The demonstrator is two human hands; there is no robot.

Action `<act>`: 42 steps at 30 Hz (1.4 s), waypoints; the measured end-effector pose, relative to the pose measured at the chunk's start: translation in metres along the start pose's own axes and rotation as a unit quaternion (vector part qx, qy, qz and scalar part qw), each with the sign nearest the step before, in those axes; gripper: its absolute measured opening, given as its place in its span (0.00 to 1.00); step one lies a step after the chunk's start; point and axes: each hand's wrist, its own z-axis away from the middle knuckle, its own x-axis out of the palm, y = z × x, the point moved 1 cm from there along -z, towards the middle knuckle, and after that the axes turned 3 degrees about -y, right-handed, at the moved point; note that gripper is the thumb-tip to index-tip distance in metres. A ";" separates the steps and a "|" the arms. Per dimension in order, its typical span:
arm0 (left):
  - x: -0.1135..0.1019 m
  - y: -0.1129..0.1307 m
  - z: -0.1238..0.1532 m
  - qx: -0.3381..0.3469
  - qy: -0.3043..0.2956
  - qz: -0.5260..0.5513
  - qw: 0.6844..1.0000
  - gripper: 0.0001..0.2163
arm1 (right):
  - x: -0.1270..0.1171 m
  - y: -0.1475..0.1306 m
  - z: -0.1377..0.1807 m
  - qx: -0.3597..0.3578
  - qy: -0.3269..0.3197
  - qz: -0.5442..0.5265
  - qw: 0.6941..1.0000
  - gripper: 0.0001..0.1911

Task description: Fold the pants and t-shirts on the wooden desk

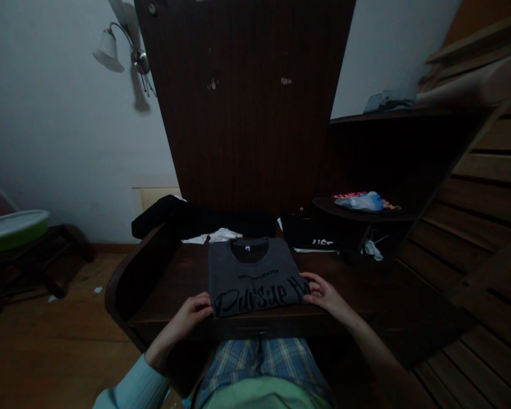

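A dark grey T-shirt (251,267), folded into a neat rectangle, lies flat on the dark wooden desk top (166,289) with its round collar facing away from me. Black lettering runs across its front. My left hand (191,311) grips the lower left edge, thumb and fingers pinched together. At the lower right edge, my right hand (322,294) has its fingers closed on the fabric, some of them curled over the print. Behind the shirt, a white cloth (219,235) sticks out from under dark folded clothes (247,222).
A black folded garment with white print (309,232) lies at the back right. A corner shelf (392,217) on the right bears a plastic bag (360,201). Tall dark panel (251,113) rises behind the desk. Wooden slats (485,216) stand far right; a green-rimmed basin (17,230), left.
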 end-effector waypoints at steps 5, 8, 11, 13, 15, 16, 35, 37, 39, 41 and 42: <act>-0.004 0.013 0.005 -0.001 0.090 -0.071 0.993 0.15 | -0.002 0.000 0.000 -0.008 0.037 -0.004 0.999 0.30; -0.008 0.027 0.011 -0.003 0.141 -0.125 0.982 0.13 | -0.003 0.001 0.001 -0.013 0.066 -0.024 0.997 0.32; -0.010 0.036 0.016 -0.006 0.172 -0.176 0.969 0.13 | -0.004 0.001 0.001 -0.022 0.086 -0.039 0.995 0.31; -0.010 0.039 0.019 -0.015 0.187 -0.215 0.959 0.12 | -0.004 0.001 0.001 -0.028 0.094 -0.040 0.994 0.31; -0.009 0.038 0.021 -0.027 0.185 -0.256 0.949 0.10 | -0.004 0.002 0.001 -0.031 0.094 -0.036 0.994 0.31; -0.009 0.037 0.022 -0.031 0.174 -0.270 0.946 0.10 | -0.005 0.002 0.001 -0.030 0.090 -0.030 0.995 0.31; 0.003 0.010 0.015 0.025 0.096 -0.176 0.979 0.07 | -0.011 0.000 0.001 -0.024 0.035 0.042 0.998 0.30; -0.002 0.017 0.012 0.033 0.109 -0.203 0.973 0.08 | -0.014 -0.006 -0.002 -0.046 0.051 0.054 0.996 0.29; -0.008 0.026 0.008 0.044 0.121 -0.230 0.965 0.09 | -0.017 -0.012 -0.005 -0.063 0.063 0.071 0.993 0.28; -0.014 0.035 0.005 0.050 0.130 -0.264 0.954 0.10 | -0.020 -0.019 -0.008 -0.072 0.070 0.095 0.990 0.28; -0.017 0.039 0.005 0.051 0.135 -0.285 0.948 0.10 | -0.021 -0.021 -0.009 -0.074 0.072 0.106 0.989 0.27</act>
